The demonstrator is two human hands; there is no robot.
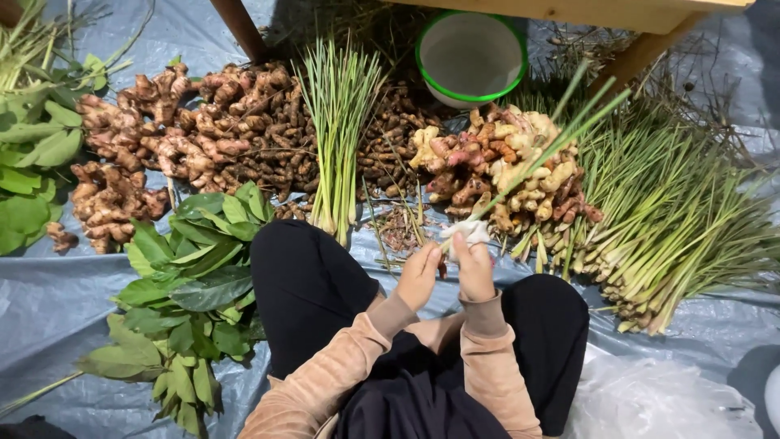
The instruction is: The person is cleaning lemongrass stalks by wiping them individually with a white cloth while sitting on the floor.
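My left hand [420,274] and my right hand [474,267] meet just above my knees, both closed on the pale root end of a lemongrass stalk [552,145]. Its green blades slant up to the right over a heap of pale pink-tipped rhizomes [496,167]. I sit on the sheet in black trousers and peach sleeves. A big pile of loose lemongrass [674,219] lies to my right. A tied upright-looking bundle of lemongrass [337,122] lies ahead of my left knee.
Brown ginger roots [187,130] and small dark rhizomes [394,142] are heaped on the grey-blue plastic sheet [49,301]. Green leafy branches [191,284] lie at my left. A green-rimmed white bowl [471,57] stands under a wooden table. A clear plastic bag [650,398] lies bottom right.
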